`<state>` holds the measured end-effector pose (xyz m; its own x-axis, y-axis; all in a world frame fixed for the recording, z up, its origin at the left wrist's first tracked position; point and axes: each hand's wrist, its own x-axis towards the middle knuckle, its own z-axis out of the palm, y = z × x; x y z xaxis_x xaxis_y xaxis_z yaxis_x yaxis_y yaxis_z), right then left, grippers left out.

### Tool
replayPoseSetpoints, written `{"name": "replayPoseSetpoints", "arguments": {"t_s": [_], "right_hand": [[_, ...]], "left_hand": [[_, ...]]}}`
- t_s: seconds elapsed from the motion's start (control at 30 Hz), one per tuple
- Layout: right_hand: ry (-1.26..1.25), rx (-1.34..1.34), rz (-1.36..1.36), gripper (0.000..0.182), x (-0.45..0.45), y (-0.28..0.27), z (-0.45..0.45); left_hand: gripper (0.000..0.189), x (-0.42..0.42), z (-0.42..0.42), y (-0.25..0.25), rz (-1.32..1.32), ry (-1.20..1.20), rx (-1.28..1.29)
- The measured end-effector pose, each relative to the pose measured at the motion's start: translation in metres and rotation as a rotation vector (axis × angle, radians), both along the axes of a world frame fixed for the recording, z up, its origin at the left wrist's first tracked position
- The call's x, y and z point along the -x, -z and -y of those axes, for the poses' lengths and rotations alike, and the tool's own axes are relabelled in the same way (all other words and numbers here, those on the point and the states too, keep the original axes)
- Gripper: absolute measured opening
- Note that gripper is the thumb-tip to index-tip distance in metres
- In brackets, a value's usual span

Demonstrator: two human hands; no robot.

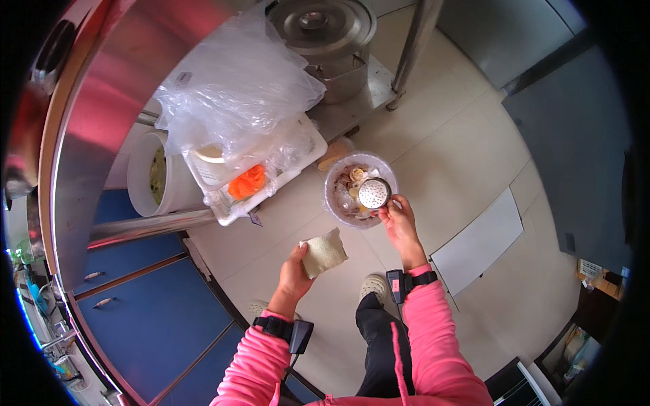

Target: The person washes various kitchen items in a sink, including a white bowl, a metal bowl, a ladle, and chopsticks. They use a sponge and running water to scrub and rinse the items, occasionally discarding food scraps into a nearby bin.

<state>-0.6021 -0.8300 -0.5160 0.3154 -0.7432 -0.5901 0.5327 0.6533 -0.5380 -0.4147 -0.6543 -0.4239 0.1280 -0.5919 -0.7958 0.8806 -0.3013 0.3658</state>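
Observation:
My left hand (295, 275) grips a folded pale cloth or sponge pad (325, 252) above the tiled floor. Out to the right, my right hand (400, 223) holds a round metal piece with a perforated face (375, 194), which looks like a strainer or shaker top. That piece is over a waste bin (331, 210) lined with a clear plastic bag. Inside the bin lie mixed scraps and crumpled plastic; the perforated piece hides part of them.
A steel shelf (378, 83) carries a lidded metal pot (337, 76). White plastic baskets (315, 147) hold clear bags (238, 81) and an orange bag (247, 182). Nearby stands a white bucket (177, 175). Blue cabinets (147, 325) line the left; a white board (477, 243) lies on the floor.

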Motion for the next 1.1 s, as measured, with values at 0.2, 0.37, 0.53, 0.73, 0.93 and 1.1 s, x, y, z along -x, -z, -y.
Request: {"name": "replayPoseSetpoints", "arguments": {"t_s": [0.2,0.37,0.53,0.73,0.93,1.1], "right_hand": [[-0.008,0.083,-0.069,0.009,0.031,0.003,0.041],[-0.041,0.154,0.097,0.010,-0.008,-0.028,0.079],[0.049,0.031,0.031,0.015,-0.054,0.041,0.082],[-0.088,0.154,-0.117,0.012,-0.063,0.067,0.085],[-0.181,0.208,-0.007,0.012,-0.060,0.016,0.086],[-0.297,0.235,-0.585,0.015,-0.073,0.061,0.084]], "left_hand": [[0.028,0.029,0.049,0.051,0.184,0.229,-0.151],[0.036,0.036,0.074,0.098,0.292,0.331,-0.104],[0.042,0.038,0.074,0.123,0.316,0.361,-0.183],[0.042,0.032,0.076,0.120,0.389,0.400,-0.201],[0.043,0.028,0.068,0.114,0.316,0.331,-0.198],[0.041,0.040,0.075,0.105,0.336,0.371,-0.175]]}}
